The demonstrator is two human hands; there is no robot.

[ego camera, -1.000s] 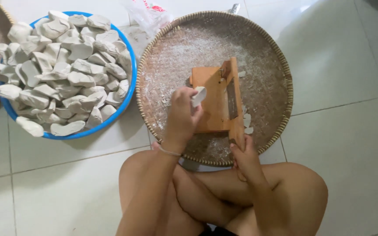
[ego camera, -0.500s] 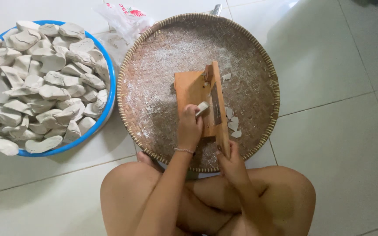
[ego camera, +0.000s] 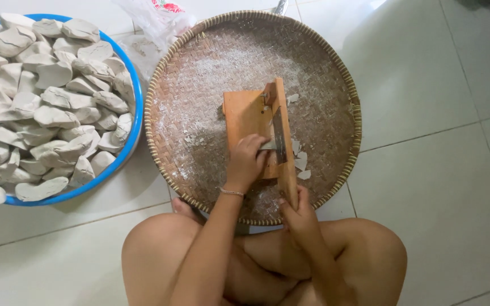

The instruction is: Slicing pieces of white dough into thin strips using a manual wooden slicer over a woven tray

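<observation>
The left hand [ego camera: 246, 161] is closed over a pale grey-white chunk [ego camera: 267, 145], pressing it against the flat orange-brown wooden slicer board [ego camera: 250, 122] at the dark metal blade [ego camera: 279, 136]. The right hand [ego camera: 297, 212] is wrapped around the near end of the board's raised side rail [ego camera: 286, 141]. The board rests inside a round woven bamboo tray [ego camera: 199, 85] dusted with white powder. Thin white slices [ego camera: 300, 161] lie on the tray just beside the blade. A blue plastic basin [ego camera: 134, 122] heaped with grey-white lumps [ego camera: 46, 102] stands on the white tiled floor [ego camera: 426, 141], touching the tray's left rim.
</observation>
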